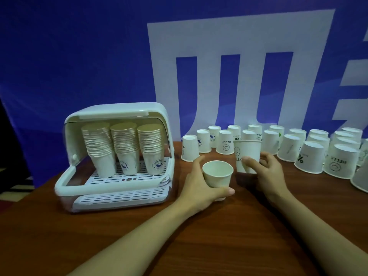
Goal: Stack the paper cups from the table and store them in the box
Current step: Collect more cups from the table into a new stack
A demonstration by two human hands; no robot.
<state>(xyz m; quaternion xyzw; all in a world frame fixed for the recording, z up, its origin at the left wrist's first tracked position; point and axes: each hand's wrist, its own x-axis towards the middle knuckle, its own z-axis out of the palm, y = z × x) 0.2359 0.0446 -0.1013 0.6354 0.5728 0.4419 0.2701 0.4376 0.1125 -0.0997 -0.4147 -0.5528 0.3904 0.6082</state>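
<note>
Left hand (196, 181) — smooth tapered paper cup (218, 176)

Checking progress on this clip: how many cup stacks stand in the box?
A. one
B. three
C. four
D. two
B: three stacks stand side by side on the slotted tray of the open box.

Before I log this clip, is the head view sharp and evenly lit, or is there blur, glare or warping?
Head view: dim, bluish light with no harsh glare; soft shadows under the left hand and right hand on the table; wide-angle bending at the edges, so the cups on the right lean outward; overall slightly soft, the box front edge a little smeared.
</note>
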